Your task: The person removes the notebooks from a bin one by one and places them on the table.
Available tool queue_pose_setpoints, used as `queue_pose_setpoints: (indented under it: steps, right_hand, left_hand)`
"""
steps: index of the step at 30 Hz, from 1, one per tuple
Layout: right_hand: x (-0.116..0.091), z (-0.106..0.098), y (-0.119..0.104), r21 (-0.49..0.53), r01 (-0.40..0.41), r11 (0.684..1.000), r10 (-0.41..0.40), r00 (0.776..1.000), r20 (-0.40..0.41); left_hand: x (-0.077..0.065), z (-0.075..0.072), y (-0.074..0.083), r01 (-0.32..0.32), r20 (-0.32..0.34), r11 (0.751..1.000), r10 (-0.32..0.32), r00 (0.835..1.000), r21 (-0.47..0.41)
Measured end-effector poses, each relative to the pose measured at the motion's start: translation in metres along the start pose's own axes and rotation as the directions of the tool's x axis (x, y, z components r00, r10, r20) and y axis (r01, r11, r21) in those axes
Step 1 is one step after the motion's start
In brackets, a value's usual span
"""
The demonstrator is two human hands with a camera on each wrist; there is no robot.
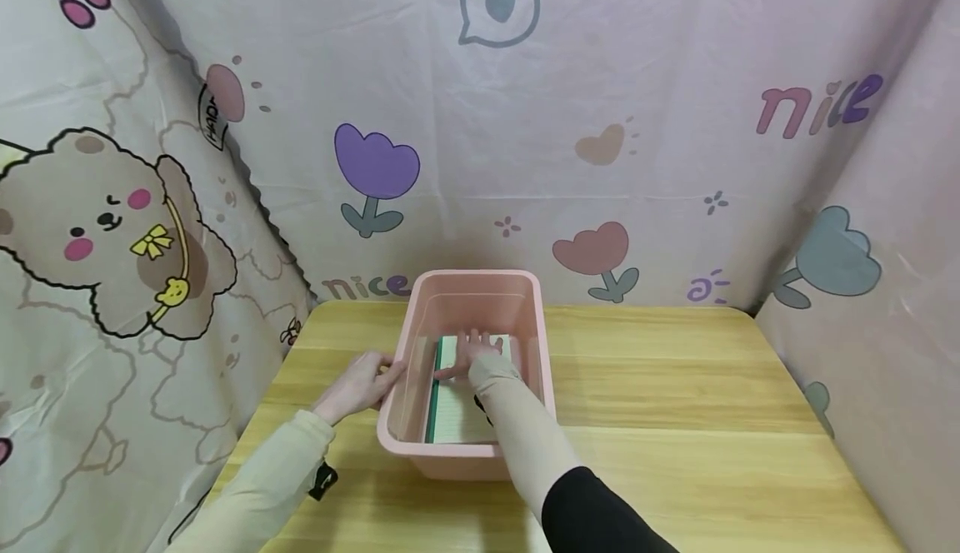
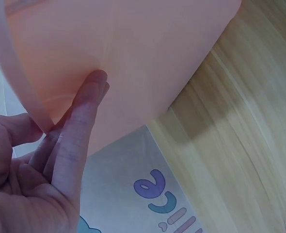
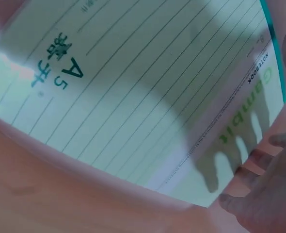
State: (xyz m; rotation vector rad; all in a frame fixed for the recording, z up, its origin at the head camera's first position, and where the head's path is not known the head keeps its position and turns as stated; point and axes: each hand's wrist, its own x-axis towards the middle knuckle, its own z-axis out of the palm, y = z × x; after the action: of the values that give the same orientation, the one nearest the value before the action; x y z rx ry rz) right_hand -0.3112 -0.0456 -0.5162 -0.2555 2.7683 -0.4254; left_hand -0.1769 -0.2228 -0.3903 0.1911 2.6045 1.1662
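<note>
A pink plastic bin (image 1: pixel 475 307) stands on the table, its long side running away from me. My left hand (image 1: pixel 362 386) grips the bin's left rim; in the left wrist view the thumb and fingers (image 2: pixel 77 114) lie on opposite sides of the wall. Inside the bin lies a pale green lined notebook (image 1: pixel 456 415) with a dark green spine on its left. My right hand (image 1: pixel 474 353) reaches into the bin over the notebook's far end, fingers spread. In the right wrist view, its fingertips (image 3: pixel 228 200) are right at the notebook's edge.
The bin rests on a light wood-grain table (image 1: pixel 675 403), near its back edge. Behind the table hangs a white printed cloth (image 1: pixel 480 137) with flowers and lettering. More cloth with a bear print (image 1: pixel 112 228) hangs along the left, and another stretch closes in the right side.
</note>
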Motion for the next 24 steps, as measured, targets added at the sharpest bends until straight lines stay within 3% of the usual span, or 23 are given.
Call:
queue_pose_setpoints:
  steps: [11, 24]
  right_hand:
    - [0.015, 0.019, 0.01, -0.211, 0.017, 0.977, -0.028, 0.998, -0.049]
    - [-0.001, 0.0, 0.001, -0.204, 0.035, 0.978, -0.053, 0.995, -0.083]
  left_hand:
    - [0.0, 0.002, 0.0, 0.011, -0.018, 1.0, -0.011, 1.0, 0.014]
    - [0.0, 0.004, -0.003, 0.021, -0.037, 1.0, -0.021, 0.999, 0.0]
